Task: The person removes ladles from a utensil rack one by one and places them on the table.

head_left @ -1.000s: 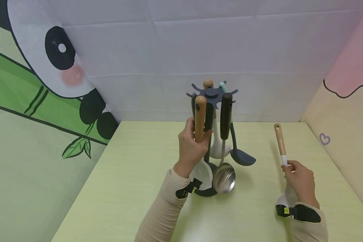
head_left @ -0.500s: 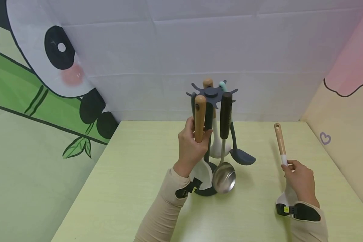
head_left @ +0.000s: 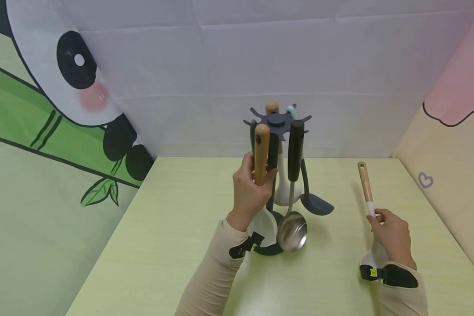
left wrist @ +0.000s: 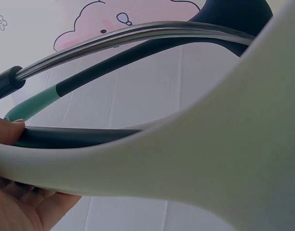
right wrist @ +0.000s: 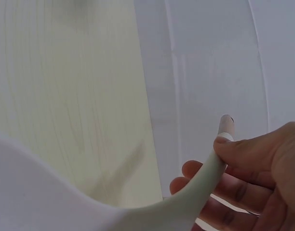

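Note:
A dark utensil rack [head_left: 276, 120] with a clawed top stands mid-table, kitchen tools hanging round it. At its post my left hand [head_left: 249, 193] grips, thumb on the dark upright in the left wrist view. Between thumb and fingers passes a white-headed utensil [head_left: 262, 149] with a wooden handle; some fingers are hidden behind it. On the right, my right hand [head_left: 393, 237] pinches a white spatula [head_left: 365, 182] by the white neck below its wooden handle. The spatula's broad head [right wrist: 36, 187] fills the lower left of the right wrist view.
A steel ladle [head_left: 292, 232] with a black handle hangs at the rack's front. To its right hangs a dark ladle [head_left: 317, 204] with a mint handle end, and behind, a white utensil [head_left: 285, 194]. Painted cloth walls border the pale wooden table [head_left: 174, 210].

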Demonstrator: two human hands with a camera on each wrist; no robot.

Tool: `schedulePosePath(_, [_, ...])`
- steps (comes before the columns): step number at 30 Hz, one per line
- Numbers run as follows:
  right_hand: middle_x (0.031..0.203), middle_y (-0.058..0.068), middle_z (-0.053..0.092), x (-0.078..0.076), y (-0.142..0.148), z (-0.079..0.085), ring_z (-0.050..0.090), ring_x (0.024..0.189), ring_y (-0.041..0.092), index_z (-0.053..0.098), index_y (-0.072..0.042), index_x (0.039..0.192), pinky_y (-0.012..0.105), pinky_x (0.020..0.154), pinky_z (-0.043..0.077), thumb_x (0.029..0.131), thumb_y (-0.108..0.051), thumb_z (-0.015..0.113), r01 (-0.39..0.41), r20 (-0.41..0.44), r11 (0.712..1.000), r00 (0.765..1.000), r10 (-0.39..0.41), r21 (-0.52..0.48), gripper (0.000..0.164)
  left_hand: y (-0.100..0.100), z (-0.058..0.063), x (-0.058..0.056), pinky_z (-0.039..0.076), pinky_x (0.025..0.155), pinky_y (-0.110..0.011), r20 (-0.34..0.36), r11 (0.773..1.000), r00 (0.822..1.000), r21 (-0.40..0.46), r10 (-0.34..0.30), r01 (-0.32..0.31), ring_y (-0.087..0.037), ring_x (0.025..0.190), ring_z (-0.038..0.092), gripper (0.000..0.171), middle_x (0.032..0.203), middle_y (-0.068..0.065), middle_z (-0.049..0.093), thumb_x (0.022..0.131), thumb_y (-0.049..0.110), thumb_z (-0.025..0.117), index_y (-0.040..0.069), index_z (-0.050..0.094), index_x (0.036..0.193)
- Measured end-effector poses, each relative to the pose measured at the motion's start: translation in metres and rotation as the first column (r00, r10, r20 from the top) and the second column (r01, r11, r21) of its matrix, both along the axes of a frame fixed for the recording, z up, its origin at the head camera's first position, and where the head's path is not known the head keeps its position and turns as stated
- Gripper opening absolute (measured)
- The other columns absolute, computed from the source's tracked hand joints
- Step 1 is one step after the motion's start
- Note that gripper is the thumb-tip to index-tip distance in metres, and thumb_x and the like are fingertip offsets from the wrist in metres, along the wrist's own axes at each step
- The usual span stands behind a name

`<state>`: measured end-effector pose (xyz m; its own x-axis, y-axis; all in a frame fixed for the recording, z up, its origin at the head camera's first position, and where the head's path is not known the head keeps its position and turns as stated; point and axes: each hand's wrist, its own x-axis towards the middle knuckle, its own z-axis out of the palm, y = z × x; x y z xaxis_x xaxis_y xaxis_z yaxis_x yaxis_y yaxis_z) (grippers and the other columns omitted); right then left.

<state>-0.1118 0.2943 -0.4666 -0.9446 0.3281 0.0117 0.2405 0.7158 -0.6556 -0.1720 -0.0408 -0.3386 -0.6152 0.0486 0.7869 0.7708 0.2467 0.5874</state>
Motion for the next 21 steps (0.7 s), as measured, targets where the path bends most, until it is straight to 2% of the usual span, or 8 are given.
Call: schedulePosePath(21, [0.098, 0.029, 0.064, 0.0002, 0.001, 0.0027, 0.062, 0.071, 0.027, 0.051, 0.016, 0.124, 0.032, 0.055, 0.04, 0.097, -0.013, 0.058, -0.034, 0.024, 0.999, 0.999, 0.034, -0.006, 0.041, 0.0007, -0.0017, -0.0017, 0.059, 0.067, -0.044, -0.008, 1.0, 1.0, -0.001, 0.001, -0.001, -0.033, 0.081, 0.069, 0.037, 0.087, -0.019, 0.065, 0.082, 0.0, 0.075, -0.009, 0.054, 0.11])
